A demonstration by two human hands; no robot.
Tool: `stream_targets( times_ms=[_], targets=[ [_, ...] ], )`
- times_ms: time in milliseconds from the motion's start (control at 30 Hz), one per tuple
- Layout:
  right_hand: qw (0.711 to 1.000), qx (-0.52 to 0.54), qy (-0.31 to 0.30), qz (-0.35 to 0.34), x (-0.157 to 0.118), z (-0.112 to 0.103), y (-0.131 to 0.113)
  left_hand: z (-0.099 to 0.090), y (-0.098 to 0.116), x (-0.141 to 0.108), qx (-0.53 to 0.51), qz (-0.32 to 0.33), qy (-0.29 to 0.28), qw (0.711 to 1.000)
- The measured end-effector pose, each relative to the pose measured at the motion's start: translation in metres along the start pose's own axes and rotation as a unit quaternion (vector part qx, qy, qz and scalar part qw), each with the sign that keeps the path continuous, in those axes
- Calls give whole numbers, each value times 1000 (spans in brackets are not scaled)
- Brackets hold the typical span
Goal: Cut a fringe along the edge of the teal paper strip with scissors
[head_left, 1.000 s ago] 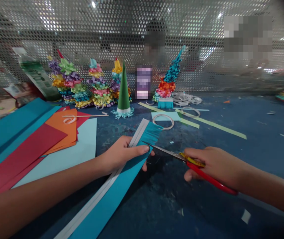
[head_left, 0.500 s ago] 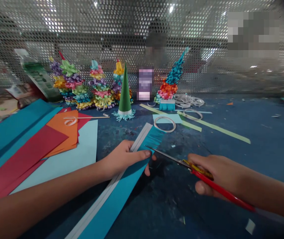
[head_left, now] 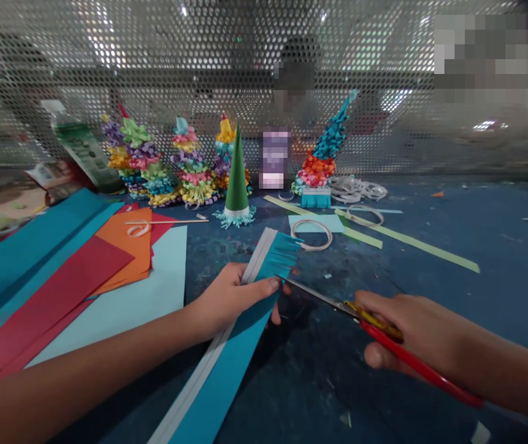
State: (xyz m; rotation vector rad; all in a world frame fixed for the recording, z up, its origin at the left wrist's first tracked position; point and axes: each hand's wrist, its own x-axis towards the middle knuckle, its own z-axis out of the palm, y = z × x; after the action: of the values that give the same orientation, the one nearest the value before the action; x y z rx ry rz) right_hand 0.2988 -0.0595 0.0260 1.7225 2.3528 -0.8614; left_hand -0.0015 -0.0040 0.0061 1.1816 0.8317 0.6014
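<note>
My left hand (head_left: 240,295) pinches a long blue paper strip (head_left: 229,376), its thumb on top and fingertips beneath. A white double-sided tape band runs along the strip's left edge. The strip's far end is cut into a fine fringe (head_left: 286,250). Scissors (head_left: 379,333) with red and yellow handles are gripped in my right hand (head_left: 424,327). Their blades look closed or nearly so and meet the strip's right edge just beside my left thumb, below the fringe. A green paper cone (head_left: 237,179) with a light blue fringed base stands beyond my left hand.
Blue, red, orange and pale blue sheets (head_left: 165,296) lie at left. Frilled multicoloured cones (head_left: 192,163) and a green bottle (head_left: 86,151) stand along a perforated metal screen (head_left: 153,49). Tape rolls (head_left: 313,235), pale green strips (head_left: 430,248) and a thin stick (head_left: 171,222) lie on the table.
The camera view has shifted slightly, so the background sits a little further right. The scissors blades have narrowed at the strip's edge. Both hands keep their hold.
</note>
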Motion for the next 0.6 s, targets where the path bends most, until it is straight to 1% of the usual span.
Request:
stream_targets(
  times_ms=[200, 433, 600],
  targets=[
    [999, 24, -32, 35, 3, -2, -6, 0, 1, -1, 2, -2, -7, 1000],
    [999, 36, -28, 21, 3, -2, -6, 0, 2, -2, -4, 14, -30, 999],
    [998, 40, -23, 42, 4, -3, -7, 0, 2, -3, -2, 17, -31, 999]
  ],
)
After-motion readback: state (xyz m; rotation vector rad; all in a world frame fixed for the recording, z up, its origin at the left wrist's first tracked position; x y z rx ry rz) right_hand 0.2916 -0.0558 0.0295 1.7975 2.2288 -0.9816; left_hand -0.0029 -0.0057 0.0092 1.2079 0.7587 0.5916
